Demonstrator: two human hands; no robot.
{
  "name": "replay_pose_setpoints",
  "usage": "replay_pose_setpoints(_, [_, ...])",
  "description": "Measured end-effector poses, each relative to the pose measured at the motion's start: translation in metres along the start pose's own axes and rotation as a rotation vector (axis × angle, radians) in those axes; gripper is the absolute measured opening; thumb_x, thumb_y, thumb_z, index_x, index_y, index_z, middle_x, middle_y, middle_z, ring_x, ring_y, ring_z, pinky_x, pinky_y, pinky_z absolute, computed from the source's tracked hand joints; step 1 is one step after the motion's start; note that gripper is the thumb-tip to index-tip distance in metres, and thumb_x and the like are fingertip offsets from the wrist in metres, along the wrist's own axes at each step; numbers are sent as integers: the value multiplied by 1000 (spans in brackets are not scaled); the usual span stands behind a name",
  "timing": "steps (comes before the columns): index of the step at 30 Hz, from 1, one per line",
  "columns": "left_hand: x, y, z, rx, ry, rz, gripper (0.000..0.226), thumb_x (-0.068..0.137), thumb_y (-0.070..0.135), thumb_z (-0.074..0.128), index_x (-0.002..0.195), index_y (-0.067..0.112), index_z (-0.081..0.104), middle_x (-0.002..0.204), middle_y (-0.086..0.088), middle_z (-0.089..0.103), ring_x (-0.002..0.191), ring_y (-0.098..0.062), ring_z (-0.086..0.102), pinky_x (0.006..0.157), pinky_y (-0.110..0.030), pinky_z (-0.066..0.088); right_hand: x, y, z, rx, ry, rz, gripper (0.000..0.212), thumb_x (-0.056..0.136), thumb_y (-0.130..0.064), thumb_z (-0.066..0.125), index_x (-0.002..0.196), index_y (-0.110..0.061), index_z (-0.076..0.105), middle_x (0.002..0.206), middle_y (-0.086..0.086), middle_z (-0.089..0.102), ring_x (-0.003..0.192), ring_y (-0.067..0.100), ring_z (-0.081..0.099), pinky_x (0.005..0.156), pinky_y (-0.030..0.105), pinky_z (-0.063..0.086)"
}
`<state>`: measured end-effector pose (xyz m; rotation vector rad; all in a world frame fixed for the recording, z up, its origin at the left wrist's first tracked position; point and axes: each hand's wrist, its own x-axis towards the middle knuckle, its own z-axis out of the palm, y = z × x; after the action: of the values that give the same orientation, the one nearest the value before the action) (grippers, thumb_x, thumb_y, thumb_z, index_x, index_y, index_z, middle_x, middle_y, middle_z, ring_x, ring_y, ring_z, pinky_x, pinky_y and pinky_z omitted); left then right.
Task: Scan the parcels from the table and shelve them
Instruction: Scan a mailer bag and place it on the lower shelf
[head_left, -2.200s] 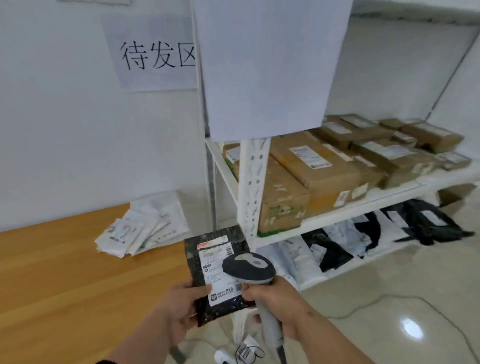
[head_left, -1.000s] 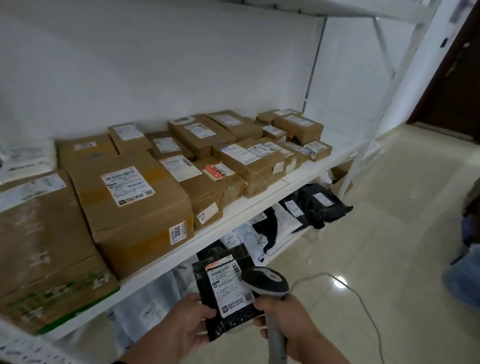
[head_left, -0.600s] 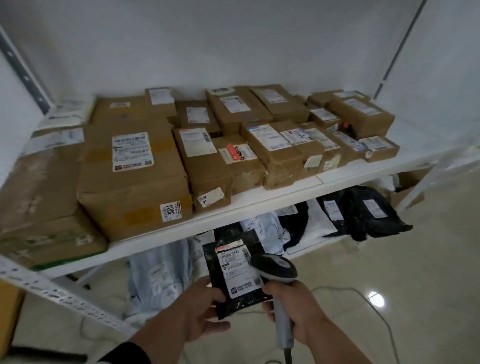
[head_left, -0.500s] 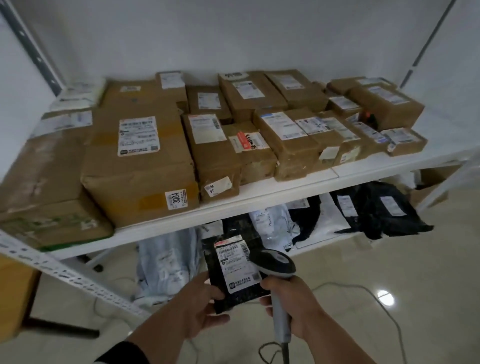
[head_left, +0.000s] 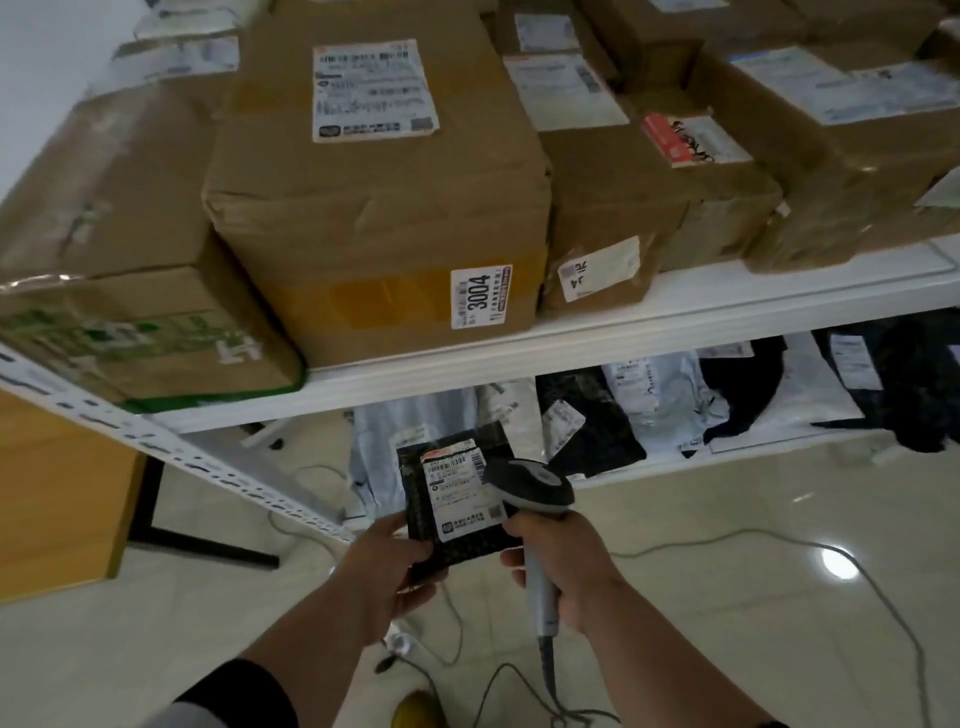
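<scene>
Black, crinkly plastic fills the middle of the view: the parcel (head_left: 457, 512) is a flat soft mailer, held up off the floor in front of the shelving with its white label (head_left: 460, 493) turned face-up toward the camera. The left hand (head_left: 387, 569) pinches its near-left corner, thumb on top and fingers curled underneath, so the barcode stays uncovered, and that looks deliberate. The right hand (head_left: 558, 558) is wrapped round the grey handle of the scanner (head_left: 532, 488), whose rounded dark head sits just beside the label's right edge, close enough to overlap the mailer's corner; my read is that the scan is happening or only just finished, though no beam shows. A cable (head_left: 727, 540) trails from the scanner across the glossy tiled floor. Just beyond the hands, the lower shelf (head_left: 623, 475) holds a loose heap of soft mailers (head_left: 649, 400), black and pale grey, wrinkled and floppy, so this parcel likely belongs among them rather than above. Up on the upper shelf (head_left: 519, 358), white painted metal with a perforated upright, stiff things are kept: taped brown cardboard boxes packed edge to edge, the big box (head_left: 379, 208) at the front dented at its corner and carrying a sticker reading 3004. At far left, a wooden surface (head_left: 52, 483) edges into view beside the rack.
</scene>
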<state>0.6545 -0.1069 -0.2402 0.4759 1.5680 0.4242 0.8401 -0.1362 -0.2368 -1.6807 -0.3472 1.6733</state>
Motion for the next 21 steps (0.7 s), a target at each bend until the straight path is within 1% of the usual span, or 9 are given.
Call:
replay_pose_setpoints(4, [35, -3, -18, 105, 26, 1, 33, 96, 5, 56, 127, 18, 58, 91, -11, 74, 72, -23, 67, 67, -32, 49, 35, 17, 18, 41, 53, -8, 7, 87, -7, 69, 93, -6, 72, 72, 4, 76, 62, 16, 66, 58, 31, 52])
replay_pose_setpoints(6, [61, -5, -19, 274, 45, 21, 33, 98, 4, 50, 129, 12, 58, 89, -11, 71, 69, -18, 64, 66, -27, 46, 57, 25, 19, 67, 100, -16, 7, 87, -6, 68, 92, -4, 72, 68, 4, 74, 59, 15, 65, 57, 30, 52])
replay_pose_setpoints(7, [74, -7, -19, 418, 38, 58, 36, 99, 1, 46, 134, 8, 54, 94, -11, 69, 73, -14, 66, 67, -23, 48, 69, 28, 17, 76, 121, -21, 7, 86, -5, 68, 92, -3, 71, 67, 4, 74, 57, 15, 65, 56, 29, 51])
replay_pose_setpoints(8, [88, -11, -16, 421, 90, 89, 41, 100, -1, 42, 140, 5, 48, 108, -11, 68, 87, -11, 69, 75, -19, 51, 81, 32, 15, 76, 135, -26, 8, 86, -5, 68, 92, -3, 72, 67, 5, 74, 57, 15, 65, 54, 29, 52])
replay_pose_setpoints(10, [120, -22, -14, 794, 228, 261, 55, 97, 4, 47, 150, 16, 38, 143, -8, 51, 125, -20, 55, 104, -28, 44, 108, 38, 11, 61, 143, -35, 9, 85, -7, 69, 93, -4, 72, 69, 6, 75, 59, 15, 66, 54, 29, 53])
replay_pose_setpoints(12, [147, -35, -16, 1066, 306, 340, 69, 92, 22, 56, 153, 36, 26, 160, 0, 26, 144, -26, 28, 117, -39, 30, 135, 45, 8, 57, 139, -42, 8, 84, -7, 71, 91, -4, 72, 68, 6, 74, 60, 17, 66, 55, 29, 52])
replay_pose_setpoints(14, [167, -46, -15, 1199, 341, 329, 81, 90, 31, 59, 152, 48, 10, 164, 9, -1, 150, -27, 1, 121, -47, 17, 158, 51, 9, 56, 142, -48, 2, 83, -7, 72, 84, -5, 72, 63, 5, 73, 62, 20, 66, 58, 31, 52])
replay_pose_setpoints(16, [189, -54, -11, 1290, 363, 355, 88, 89, 29, 59, 150, 53, 0, 162, 12, -16, 149, -29, -15, 120, -55, 7, 180, 55, 11, 55, 139, -69, 4, 83, -7, 72, 79, -7, 72, 61, 3, 72, 66, 23, 66, 64, 34, 52])
replay_pose_setpoints(21, [234, -56, -16, 1311, 390, 423, 94, 91, 29, 57, 147, 56, -13, 160, 14, -24, 148, -29, -22, 117, -64, 9, 226, 55, 20, 52, 131, -101, 3, 83, -7, 71, 81, -6, 72, 70, 10, 69, 72, 27, 62, 69, 39, 48])
